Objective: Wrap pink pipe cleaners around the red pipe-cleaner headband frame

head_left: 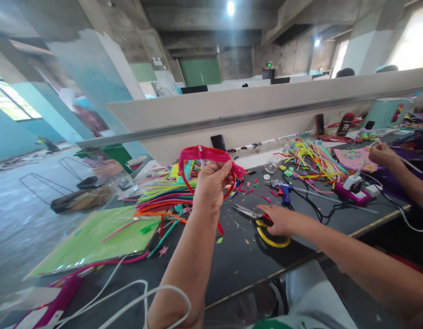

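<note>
My left hand (213, 180) is raised over the table, its thumb and fingers pinched on a bent loop of red and pink pipe cleaners (189, 155). Part of the loop hangs down on both sides of the hand. Lower and to the right, my right hand (278, 219) is closed around the scissors (273, 238), which have yellow and black handles. Their blades point left over the dark tabletop, slightly apart. A blue glue gun (286, 193) lies just beyond the right hand, near small pink and green scraps.
Pipe cleaner bundles (163, 196) and a green sheet pack (91, 233) lie left. White cables (163, 289) cross the front left. A purple power strip (355, 194) sits right, near another person's hand (384, 155). A low partition (204, 116) stands behind.
</note>
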`<state>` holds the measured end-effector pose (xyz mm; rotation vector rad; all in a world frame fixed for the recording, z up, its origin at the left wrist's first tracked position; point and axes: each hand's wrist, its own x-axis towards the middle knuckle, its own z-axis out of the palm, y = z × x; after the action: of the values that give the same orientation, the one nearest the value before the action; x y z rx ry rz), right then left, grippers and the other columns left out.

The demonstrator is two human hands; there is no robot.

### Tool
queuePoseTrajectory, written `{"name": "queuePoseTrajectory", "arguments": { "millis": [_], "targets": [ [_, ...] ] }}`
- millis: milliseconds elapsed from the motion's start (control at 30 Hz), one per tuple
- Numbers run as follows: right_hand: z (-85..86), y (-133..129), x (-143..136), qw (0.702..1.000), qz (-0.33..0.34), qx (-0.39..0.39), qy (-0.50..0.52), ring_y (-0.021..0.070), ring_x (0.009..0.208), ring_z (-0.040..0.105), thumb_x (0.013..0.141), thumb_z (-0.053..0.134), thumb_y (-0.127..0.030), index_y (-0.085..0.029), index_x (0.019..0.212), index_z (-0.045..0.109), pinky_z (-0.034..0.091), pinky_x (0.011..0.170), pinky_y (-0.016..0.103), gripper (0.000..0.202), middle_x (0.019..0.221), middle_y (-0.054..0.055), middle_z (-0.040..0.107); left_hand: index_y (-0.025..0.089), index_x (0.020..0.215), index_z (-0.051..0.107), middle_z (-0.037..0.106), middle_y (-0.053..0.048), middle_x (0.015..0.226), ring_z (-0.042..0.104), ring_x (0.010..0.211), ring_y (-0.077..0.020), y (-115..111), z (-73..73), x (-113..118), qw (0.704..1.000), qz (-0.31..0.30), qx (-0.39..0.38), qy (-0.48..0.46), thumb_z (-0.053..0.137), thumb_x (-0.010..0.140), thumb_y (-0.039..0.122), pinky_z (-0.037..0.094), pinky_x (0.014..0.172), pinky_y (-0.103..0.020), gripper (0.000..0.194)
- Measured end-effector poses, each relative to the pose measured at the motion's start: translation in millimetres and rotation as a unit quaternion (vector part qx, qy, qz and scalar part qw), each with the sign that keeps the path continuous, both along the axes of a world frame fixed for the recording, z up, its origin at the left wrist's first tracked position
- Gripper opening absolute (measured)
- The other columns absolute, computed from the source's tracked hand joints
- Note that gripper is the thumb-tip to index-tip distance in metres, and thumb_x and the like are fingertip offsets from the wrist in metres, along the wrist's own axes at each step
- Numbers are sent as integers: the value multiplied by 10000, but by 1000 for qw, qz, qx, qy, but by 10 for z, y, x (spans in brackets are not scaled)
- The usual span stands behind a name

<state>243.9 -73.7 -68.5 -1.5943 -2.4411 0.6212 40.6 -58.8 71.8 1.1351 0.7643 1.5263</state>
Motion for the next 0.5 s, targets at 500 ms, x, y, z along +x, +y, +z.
{"name": "queuePoseTrajectory", "arguments": {
  "millis": [500],
  "targets": [
    [281, -485, 368, 840, 11, -166, 517, 236, 877, 648, 791, 604, -378, -237, 1050, 563, 517, 816, 433, 298, 958, 82, 632, 133, 723, 627, 586, 42, 566, 519, 453, -46, 5, 5, -22, 991, 20, 15, -133, 795, 613, 260, 434, 440, -160, 238]
  ]
}}
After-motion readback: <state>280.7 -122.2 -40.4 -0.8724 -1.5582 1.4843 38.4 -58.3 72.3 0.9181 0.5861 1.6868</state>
